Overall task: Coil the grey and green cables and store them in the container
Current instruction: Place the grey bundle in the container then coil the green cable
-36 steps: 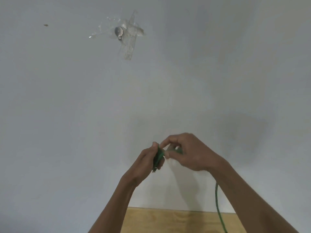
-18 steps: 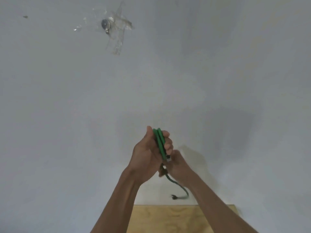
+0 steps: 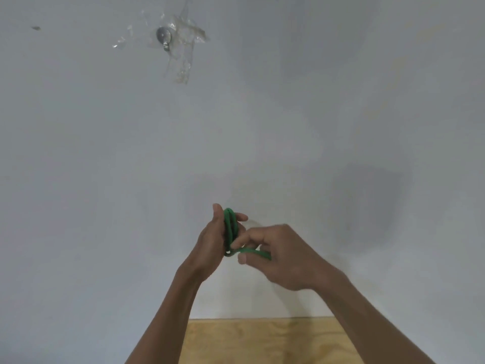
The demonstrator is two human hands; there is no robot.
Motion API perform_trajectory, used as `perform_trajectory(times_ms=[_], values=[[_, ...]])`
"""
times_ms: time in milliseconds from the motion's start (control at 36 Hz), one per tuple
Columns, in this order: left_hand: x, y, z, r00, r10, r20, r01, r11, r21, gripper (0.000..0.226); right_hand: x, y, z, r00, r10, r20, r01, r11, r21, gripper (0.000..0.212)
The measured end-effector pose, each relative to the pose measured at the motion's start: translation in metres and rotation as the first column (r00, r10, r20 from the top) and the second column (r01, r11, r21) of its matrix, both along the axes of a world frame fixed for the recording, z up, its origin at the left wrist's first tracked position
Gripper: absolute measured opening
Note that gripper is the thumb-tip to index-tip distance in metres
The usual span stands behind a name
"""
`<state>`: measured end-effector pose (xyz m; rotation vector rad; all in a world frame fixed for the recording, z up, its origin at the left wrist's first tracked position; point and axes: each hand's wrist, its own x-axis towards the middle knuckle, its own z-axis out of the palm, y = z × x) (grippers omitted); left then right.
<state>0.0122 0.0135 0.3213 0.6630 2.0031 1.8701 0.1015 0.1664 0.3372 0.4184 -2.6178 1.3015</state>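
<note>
A green cable (image 3: 231,227) stands as a small upright coil, raised in front of a pale wall. My left hand (image 3: 215,240) holds the coil, thumb up on one side and fingers on the other. My right hand (image 3: 278,256) pinches a free stretch of the green cable that runs sideways from the foot of the coil. The cable's end is hidden under my right fingers. No grey cable and no container are in view.
A light plywood surface (image 3: 262,342) lies low in the view between my forearms. On the wall high up, a metal fitting (image 3: 164,36) sits under strips of clear tape. A small dark mark (image 3: 36,28) is at the upper left.
My right hand has come up from below the coil to its right side and drawn the cable's tail sideways. The dangling end seen below the hands is gone from view.
</note>
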Motion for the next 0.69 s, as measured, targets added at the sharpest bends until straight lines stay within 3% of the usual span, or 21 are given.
perform_trajectory(times_ms=[83,167,250,333,444,500,528,556,611,639,694], values=[[0.012,0.006,-0.008,0.994,-0.100,-0.035,0.099,0.994,-0.038,0.093,-0.009,0.009,0.021,0.999,0.026,-0.044,-0.021,0.994,0.106,0.015],[0.025,0.013,-0.014,0.983,-0.182,-0.006,0.182,0.983,-0.009,0.090,-0.024,0.023,0.035,0.991,-0.062,-0.119,0.081,0.984,0.156,0.016],[0.031,0.015,-0.016,0.963,-0.237,0.128,0.216,0.964,0.158,0.090,-0.039,0.037,0.034,0.991,-0.069,-0.115,0.073,0.997,0.028,0.025],[0.035,0.013,-0.012,0.936,-0.304,0.179,0.255,0.933,0.254,0.086,-0.052,0.043,0.020,0.998,-0.009,-0.066,-0.003,0.983,-0.181,0.014],[0.044,0.014,-0.001,0.894,-0.397,0.208,0.313,0.884,0.347,0.085,-0.056,0.045,-0.008,1.000,-0.008,0.011,0.012,0.926,-0.378,0.008],[0.048,0.018,0.003,0.883,-0.419,0.209,0.318,0.865,0.388,0.085,-0.049,0.040,-0.019,1.000,0.027,-0.012,-0.030,0.913,-0.406,0.014],[0.048,0.020,0.005,0.881,-0.424,0.210,0.314,0.856,0.410,0.085,-0.045,0.037,-0.023,0.999,0.029,-0.039,-0.041,0.939,-0.341,0.018],[0.048,0.022,0.007,0.883,-0.421,0.208,0.303,0.849,0.433,0.085,-0.042,0.032,-0.026,1.000,0.015,-0.028,-0.022,0.960,-0.279,0.031],[0.046,0.024,0.012,0.892,-0.403,0.203,0.270,0.837,0.475,0.085,-0.033,0.017,-0.036,0.996,0.047,0.073,-0.018,0.931,-0.364,0.061],[0.043,0.024,0.015,0.897,-0.392,0.203,0.253,0.834,0.491,0.084,-0.030,0.012,-0.044,0.992,0.056,0.116,-0.006,0.919,-0.395,0.065],[0.036,0.022,0.019,0.920,-0.346,0.185,0.219,0.845,0.488,0.084,-0.022,0.004,-0.062,0.984,0.027,0.178,0.060,0.883,-0.465,0.053]])
